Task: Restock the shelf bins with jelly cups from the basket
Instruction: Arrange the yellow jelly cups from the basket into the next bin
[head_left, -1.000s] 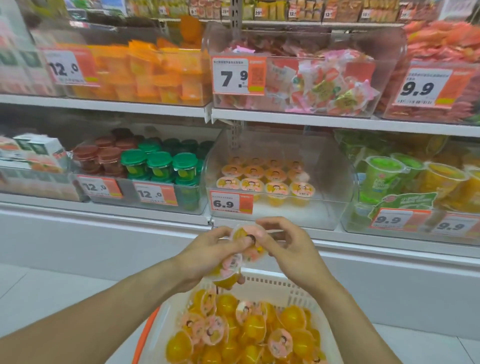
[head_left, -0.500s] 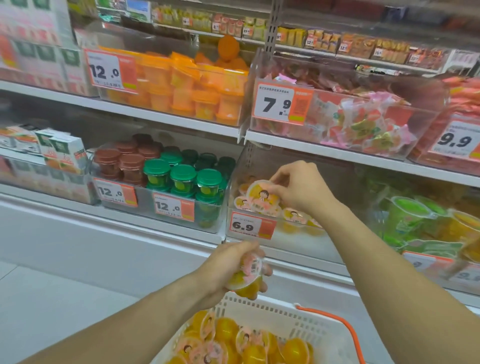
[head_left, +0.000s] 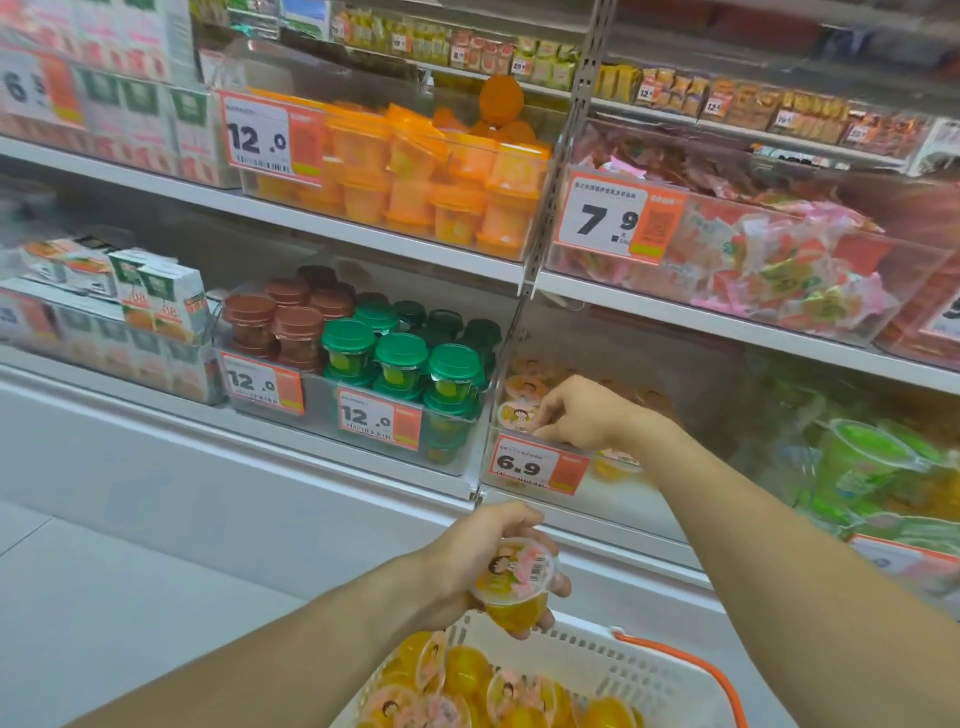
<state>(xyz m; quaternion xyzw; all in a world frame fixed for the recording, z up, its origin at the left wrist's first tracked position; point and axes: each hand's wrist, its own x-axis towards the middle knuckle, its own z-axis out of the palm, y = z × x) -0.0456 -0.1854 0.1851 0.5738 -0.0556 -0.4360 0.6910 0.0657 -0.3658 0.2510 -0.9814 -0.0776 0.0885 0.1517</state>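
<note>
Down at the bottom, the white basket (head_left: 639, 670) is loaded with yellow jelly cups (head_left: 467, 675), plenty left to shelve. Just above it the left hand (head_left: 483, 566) has fingers wrapped round one jelly cup (head_left: 514, 584), same grip as a second ago, waiting its turn. Further in, the right hand (head_left: 576, 413) has carried its cup from in front of the body and dropped into the clear bin (head_left: 613, 499) with the 6.9 tag (head_left: 537, 464) (fingers curled down at the front row, though whether they've released it I cannot tell). One more cup as good as placed.
</note>
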